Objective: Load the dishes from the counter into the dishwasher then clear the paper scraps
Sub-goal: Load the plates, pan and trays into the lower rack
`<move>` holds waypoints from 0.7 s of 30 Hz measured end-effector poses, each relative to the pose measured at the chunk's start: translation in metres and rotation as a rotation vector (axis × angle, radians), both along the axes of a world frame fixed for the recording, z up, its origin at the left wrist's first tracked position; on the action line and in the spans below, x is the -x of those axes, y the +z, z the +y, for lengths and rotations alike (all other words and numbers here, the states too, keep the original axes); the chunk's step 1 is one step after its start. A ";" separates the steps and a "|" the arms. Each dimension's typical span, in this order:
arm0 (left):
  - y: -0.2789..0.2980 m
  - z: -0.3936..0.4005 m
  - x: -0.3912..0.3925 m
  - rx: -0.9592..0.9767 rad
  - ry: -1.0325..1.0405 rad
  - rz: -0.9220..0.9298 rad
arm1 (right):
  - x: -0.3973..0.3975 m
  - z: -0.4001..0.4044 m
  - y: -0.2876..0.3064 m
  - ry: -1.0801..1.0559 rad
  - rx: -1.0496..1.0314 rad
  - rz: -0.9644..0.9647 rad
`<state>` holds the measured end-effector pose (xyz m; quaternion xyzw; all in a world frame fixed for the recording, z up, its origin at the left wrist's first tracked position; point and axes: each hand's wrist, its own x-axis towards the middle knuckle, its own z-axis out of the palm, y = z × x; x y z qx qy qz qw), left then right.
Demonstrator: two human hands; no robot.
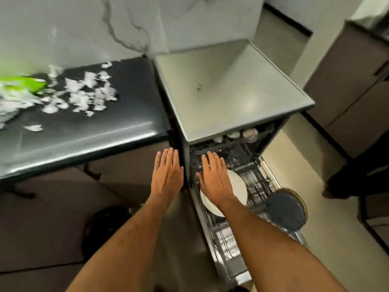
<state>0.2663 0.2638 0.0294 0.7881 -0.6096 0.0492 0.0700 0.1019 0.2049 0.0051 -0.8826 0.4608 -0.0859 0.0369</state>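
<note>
Both hands flat, fingers straight — left hand, right hand — black counter, paper scraps.

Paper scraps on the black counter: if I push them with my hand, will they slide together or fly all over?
The paper scraps look thin and torn small, so they are probably very light and floppy. On the glossy black counter they would likely slide easily. A fast sweep might scatter some, since they lie loose and spread out.

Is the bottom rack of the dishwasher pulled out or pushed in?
Pulled out. The lower rack sticks out past the dishwasher front, with a white plate and a dark pan in it.
</note>
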 end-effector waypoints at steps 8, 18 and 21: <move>0.087 0.099 -0.148 0.138 0.258 -0.063 | -0.162 0.050 0.091 0.232 0.110 -0.108; 0.143 0.242 -0.296 0.216 0.615 -0.126 | -0.338 0.145 0.149 0.572 0.208 -0.164; 0.149 0.278 -0.321 0.232 0.700 -0.127 | -0.382 0.165 0.155 0.654 0.233 -0.172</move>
